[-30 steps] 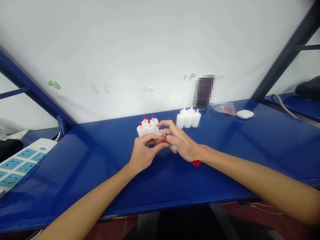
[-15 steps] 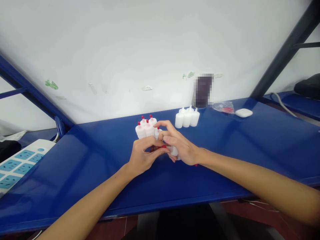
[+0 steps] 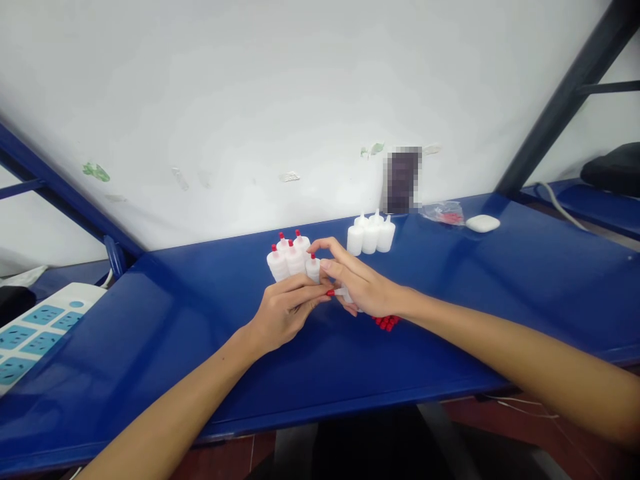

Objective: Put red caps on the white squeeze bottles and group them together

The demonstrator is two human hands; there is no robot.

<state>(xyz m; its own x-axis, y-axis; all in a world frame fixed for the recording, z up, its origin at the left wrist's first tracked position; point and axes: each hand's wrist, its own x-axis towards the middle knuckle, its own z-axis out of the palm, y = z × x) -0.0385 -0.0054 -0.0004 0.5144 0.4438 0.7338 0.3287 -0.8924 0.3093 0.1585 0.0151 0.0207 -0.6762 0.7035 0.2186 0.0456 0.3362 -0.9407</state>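
Observation:
My left hand pinches a small red cap between thumb and fingertips. The cap sits at the tip of a white squeeze bottle, which lies tilted sideways inside my right hand. That hand's fingers wrap round the bottle and hide most of its body. Just behind my hands stands a group of several white bottles with red-tipped nozzles. Loose red caps lie in a small pile under my right wrist, partly covered by it.
Several white bottles with bare nozzles stand near the wall. Beyond them are a blurred dark upright object, a clear bag with red pieces and a white rounded object. A power strip lies at the left of the blue table.
My left fingers have drawn together on the red cap, now at the nozzle's tip. My right hand has risen slightly, and more of the loose caps show. The view has shifted a little.

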